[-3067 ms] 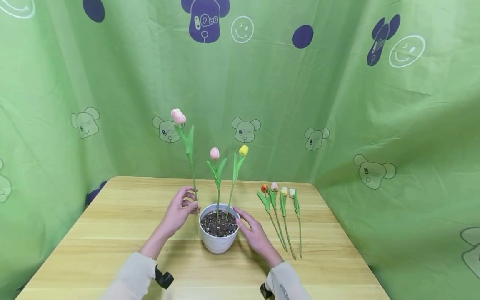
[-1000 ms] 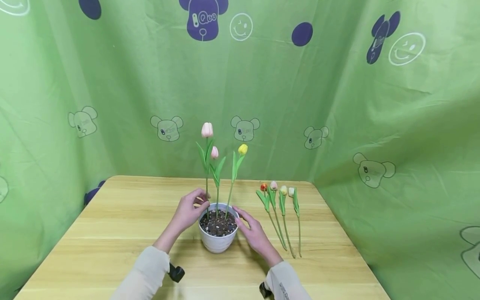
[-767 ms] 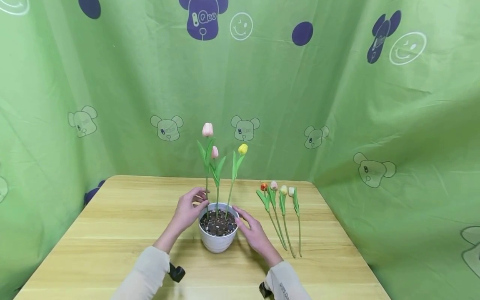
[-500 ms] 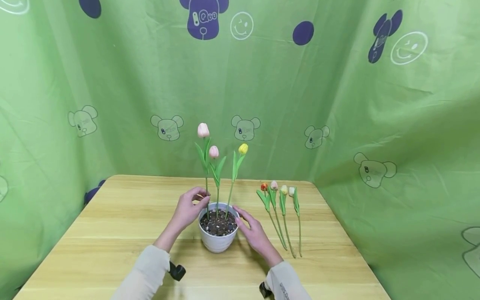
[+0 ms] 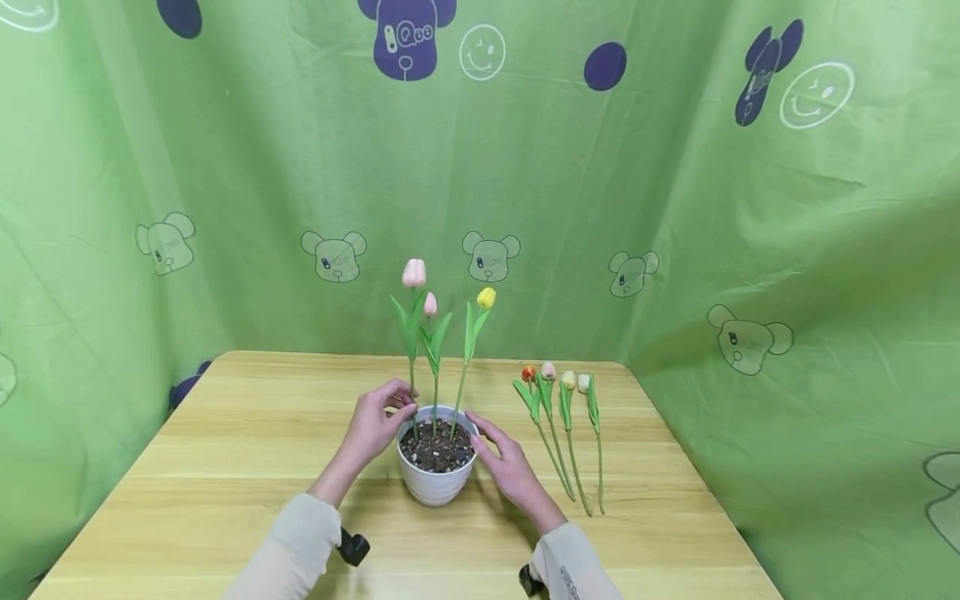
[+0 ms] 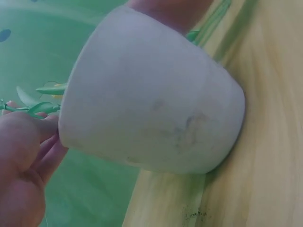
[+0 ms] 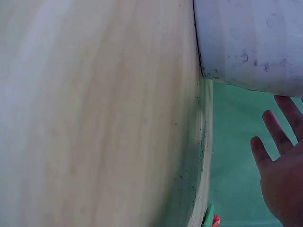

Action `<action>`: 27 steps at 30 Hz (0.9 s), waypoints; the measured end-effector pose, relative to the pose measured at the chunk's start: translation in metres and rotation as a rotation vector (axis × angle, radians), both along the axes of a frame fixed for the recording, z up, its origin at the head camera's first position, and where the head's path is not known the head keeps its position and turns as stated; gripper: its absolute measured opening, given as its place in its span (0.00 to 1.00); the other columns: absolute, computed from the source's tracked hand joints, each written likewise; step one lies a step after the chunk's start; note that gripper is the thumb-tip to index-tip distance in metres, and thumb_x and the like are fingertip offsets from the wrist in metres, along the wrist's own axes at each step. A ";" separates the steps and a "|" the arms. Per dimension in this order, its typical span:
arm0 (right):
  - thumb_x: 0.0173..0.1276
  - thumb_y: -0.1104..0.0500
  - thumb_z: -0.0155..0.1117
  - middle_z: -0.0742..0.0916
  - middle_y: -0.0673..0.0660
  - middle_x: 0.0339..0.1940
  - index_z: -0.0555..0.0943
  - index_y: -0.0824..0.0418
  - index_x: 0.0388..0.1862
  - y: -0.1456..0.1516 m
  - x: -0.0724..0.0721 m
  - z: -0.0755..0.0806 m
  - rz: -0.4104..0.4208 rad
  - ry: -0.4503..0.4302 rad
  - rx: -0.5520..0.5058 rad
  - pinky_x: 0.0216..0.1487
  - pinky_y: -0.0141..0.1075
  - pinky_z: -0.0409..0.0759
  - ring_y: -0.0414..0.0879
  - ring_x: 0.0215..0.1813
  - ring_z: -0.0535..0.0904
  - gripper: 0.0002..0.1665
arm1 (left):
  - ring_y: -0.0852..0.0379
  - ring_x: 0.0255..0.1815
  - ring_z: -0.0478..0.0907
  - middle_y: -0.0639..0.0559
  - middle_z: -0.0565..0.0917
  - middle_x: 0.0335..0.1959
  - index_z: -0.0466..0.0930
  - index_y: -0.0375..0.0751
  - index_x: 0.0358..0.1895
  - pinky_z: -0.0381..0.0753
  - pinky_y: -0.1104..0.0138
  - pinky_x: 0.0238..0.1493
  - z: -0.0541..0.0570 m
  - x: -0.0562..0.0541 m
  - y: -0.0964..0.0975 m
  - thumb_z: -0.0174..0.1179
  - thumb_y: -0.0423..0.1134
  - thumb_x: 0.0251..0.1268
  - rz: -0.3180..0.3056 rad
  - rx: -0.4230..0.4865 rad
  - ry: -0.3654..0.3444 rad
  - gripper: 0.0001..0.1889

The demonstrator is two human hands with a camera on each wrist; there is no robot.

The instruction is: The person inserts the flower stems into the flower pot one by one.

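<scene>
My left hand (image 5: 377, 419) pinches the stem of a tall pink tulip (image 5: 414, 273) at the left rim of a white pot (image 5: 437, 486). The stem's lower end goes into the dark soil (image 5: 435, 450). Beside it stand a shorter pink tulip (image 5: 430, 305) and a yellow tulip (image 5: 486, 298). With fingers extended, my right hand (image 5: 510, 471) rests against the pot's right side. In the left wrist view the pot (image 6: 151, 94) hides most of the flowers. The right wrist view shows spread fingers of the right hand (image 7: 289, 170) by the pot (image 7: 251, 47).
Several tulips lie on the wooden table (image 5: 225, 467) right of the pot: a red tulip (image 5: 528, 374), a pink tulip (image 5: 548, 372), a pale yellow tulip (image 5: 568, 382) and a white tulip (image 5: 584, 383). A green curtain (image 5: 555, 183) surrounds the table's back and sides.
My left hand has brought the tall pink tulip from left of the pot into the soil. Its bloom has turned and sunk a little lately. The right hand has stayed at the pot.
</scene>
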State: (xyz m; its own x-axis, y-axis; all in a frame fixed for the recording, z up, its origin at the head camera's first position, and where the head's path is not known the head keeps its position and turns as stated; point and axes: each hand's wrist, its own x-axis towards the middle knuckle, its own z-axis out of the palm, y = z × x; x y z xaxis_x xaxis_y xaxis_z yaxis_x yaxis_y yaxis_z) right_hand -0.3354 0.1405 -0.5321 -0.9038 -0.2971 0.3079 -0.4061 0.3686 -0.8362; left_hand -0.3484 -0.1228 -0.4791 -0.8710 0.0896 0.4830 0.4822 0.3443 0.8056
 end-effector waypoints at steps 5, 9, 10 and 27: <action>0.82 0.49 0.55 0.78 0.53 0.75 0.71 0.49 0.78 0.001 0.000 0.000 0.002 0.000 0.004 0.79 0.65 0.64 0.58 0.74 0.74 0.28 | 0.53 0.36 0.86 0.47 0.88 0.34 0.85 0.37 0.43 0.89 0.72 0.35 -0.004 -0.001 0.002 0.69 0.27 0.63 0.004 -0.038 0.027 0.07; 0.82 0.49 0.55 0.77 0.53 0.76 0.71 0.48 0.78 0.001 0.000 0.000 0.004 -0.004 0.006 0.79 0.64 0.64 0.58 0.74 0.74 0.28 | 0.52 0.38 0.87 0.46 0.87 0.36 0.85 0.39 0.50 0.90 0.72 0.37 -0.001 0.001 0.004 0.69 0.26 0.63 0.007 -0.036 0.001 0.14; 0.82 0.49 0.55 0.77 0.53 0.76 0.71 0.48 0.78 0.001 0.000 0.000 0.004 -0.005 0.006 0.79 0.64 0.64 0.58 0.74 0.74 0.28 | 0.51 0.39 0.87 0.44 0.87 0.37 0.84 0.39 0.53 0.91 0.71 0.39 0.001 0.001 0.004 0.69 0.25 0.63 0.003 -0.033 -0.013 0.15; 0.82 0.47 0.55 0.77 0.51 0.76 0.71 0.44 0.77 0.000 -0.003 -0.001 0.007 0.000 -0.004 0.80 0.67 0.61 0.58 0.76 0.72 0.27 | 0.39 0.46 0.86 0.32 0.85 0.46 0.81 0.30 0.54 0.92 0.64 0.47 0.025 -0.008 0.003 0.65 0.24 0.67 -0.003 0.167 -0.067 0.14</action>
